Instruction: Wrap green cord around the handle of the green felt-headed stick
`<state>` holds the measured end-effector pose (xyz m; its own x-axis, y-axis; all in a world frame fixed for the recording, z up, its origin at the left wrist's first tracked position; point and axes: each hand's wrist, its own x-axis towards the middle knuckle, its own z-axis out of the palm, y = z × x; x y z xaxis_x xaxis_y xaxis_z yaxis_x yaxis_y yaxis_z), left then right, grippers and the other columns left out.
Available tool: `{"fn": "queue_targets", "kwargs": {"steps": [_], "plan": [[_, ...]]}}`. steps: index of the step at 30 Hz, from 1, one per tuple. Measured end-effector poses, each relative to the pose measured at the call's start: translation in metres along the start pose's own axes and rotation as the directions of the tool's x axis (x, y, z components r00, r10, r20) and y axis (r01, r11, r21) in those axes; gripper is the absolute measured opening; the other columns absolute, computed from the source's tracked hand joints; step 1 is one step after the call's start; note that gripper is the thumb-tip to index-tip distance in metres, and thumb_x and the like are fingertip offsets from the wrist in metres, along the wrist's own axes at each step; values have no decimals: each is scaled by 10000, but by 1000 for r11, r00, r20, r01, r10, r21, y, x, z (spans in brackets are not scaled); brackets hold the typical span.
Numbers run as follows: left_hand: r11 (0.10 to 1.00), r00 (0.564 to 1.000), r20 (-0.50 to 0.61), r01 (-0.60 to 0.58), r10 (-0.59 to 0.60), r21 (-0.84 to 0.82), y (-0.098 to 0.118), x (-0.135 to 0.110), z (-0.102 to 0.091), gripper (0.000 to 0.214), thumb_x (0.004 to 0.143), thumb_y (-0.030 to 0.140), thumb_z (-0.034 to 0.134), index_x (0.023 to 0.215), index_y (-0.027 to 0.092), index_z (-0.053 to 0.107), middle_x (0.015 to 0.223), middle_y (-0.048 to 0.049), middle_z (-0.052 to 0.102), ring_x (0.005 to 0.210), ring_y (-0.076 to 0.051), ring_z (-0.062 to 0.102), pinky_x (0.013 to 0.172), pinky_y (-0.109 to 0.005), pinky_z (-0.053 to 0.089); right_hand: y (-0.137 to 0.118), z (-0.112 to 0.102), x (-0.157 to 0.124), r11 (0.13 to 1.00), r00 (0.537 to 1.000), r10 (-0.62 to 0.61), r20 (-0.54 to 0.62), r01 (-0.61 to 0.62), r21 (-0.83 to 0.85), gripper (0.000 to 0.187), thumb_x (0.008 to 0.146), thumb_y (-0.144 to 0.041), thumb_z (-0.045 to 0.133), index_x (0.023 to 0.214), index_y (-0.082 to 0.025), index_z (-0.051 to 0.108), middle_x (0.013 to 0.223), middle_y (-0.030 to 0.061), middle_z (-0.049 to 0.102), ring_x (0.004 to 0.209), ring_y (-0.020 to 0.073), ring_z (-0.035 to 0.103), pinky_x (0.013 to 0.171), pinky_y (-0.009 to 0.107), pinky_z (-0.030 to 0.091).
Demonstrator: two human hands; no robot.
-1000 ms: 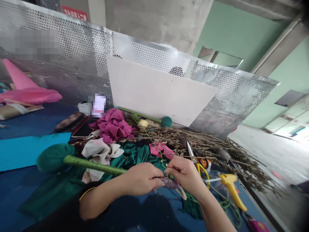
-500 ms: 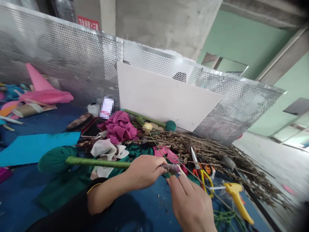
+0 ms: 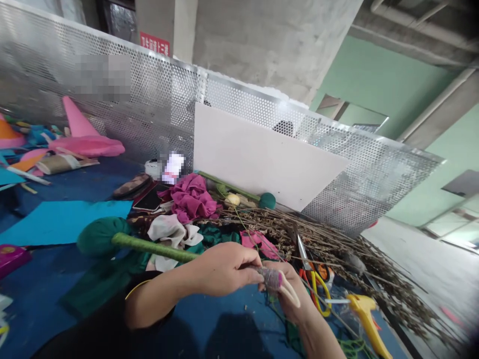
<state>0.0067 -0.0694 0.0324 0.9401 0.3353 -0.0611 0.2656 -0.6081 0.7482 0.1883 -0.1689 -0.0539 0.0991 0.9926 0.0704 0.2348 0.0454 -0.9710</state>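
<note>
A long stick wrapped in green yarn has a dark green, cloth-covered bulb at its left end. Its right end is bound with greyish-purple thread, and a loop of white cord sticks out. My left hand is closed around the stick just short of that bound end, thumb and forefinger pinching it. Just behind the bound end lies my right hand, its fingers curled and mostly hidden; what they hold cannot be made out. A thin green yarn runs down towards the hands.
Scissors and a yellow glue gun lie right of my hands. Dried stalks spread behind them. Magenta cloth, white cloth and a blue sheet lie to the left. A white board leans on the perforated metal screen.
My right hand has moved from in front of the bound end to behind it. The bulb end of the stick has shifted slightly right in view, and the white cord loop shows more.
</note>
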Motion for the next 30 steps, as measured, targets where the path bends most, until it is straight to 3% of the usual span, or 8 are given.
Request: {"fn": "queue_targets", "kwargs": {"steps": [4,10,12,14,17,21,25,30], "plan": [[1000,993,119,20,-19,-4,-9,12,17,197,831,290,492,729,193,629,621,19,634,564,-124,537,535,-207,321,0,-11,8,998,1000,-1,17,3,-70,395,790,-471,631,549,-165,569,524,-26,439,499,103,362,490,239,287],[1000,981,194,18,-20,12,-25,29,39,223,798,276,478,631,185,595,633,10,654,611,-140,577,569,-206,363,-17,-17,-3,930,985,-167,-30,148,-338,245,829,-229,621,595,-172,579,609,-6,505,619,129,449,589,247,306],[999,980,196,14,-21,34,-26,33,42,191,789,236,467,688,195,623,666,16,678,647,-145,603,599,-203,380,-20,-12,-10,786,955,-298,1,246,-567,282,888,-184,521,607,-174,543,621,1,486,604,132,446,559,253,283],[996,988,155,4,-18,91,-26,34,44,196,807,234,461,745,210,645,683,21,685,673,-154,618,614,-210,381,-22,-5,-15,551,903,-427,48,302,-778,323,932,-166,433,621,-178,521,626,9,479,567,136,427,528,272,256],[979,998,53,5,-16,204,-26,34,44,235,868,311,454,808,227,665,734,8,691,718,-177,634,603,-228,366,-27,4,-21,279,830,-553,70,263,-924,349,963,-170,393,640,-192,522,617,11,478,526,149,394,520,298,237],[962,994,-104,47,-20,269,-22,30,37,239,903,301,439,937,226,663,883,-17,714,828,-212,646,655,-255,371,-39,13,-31,148,765,-642,57,196,-969,339,983,-202,396,668,-207,522,597,8,478,531,163,417,533,296,254],[968,979,-205,55,-4,245,-16,22,21,252,911,331,447,999,224,658,905,-24,709,826,-223,634,651,-266,356,-38,21,-38,252,749,-662,-12,209,-945,337,986,-235,395,670,-210,510,592,3,478,507,152,429,511,289,265],[1000,981,-196,10,-12,-10,-10,9,3,213,852,327,543,1000,244,672,879,14,696,786,-182,606,647,-232,375,-18,28,-31,682,843,-520,-136,314,-660,333,962,-203,423,640,-189,508,622,-1,484,554,117,485,535,221,349]]}}
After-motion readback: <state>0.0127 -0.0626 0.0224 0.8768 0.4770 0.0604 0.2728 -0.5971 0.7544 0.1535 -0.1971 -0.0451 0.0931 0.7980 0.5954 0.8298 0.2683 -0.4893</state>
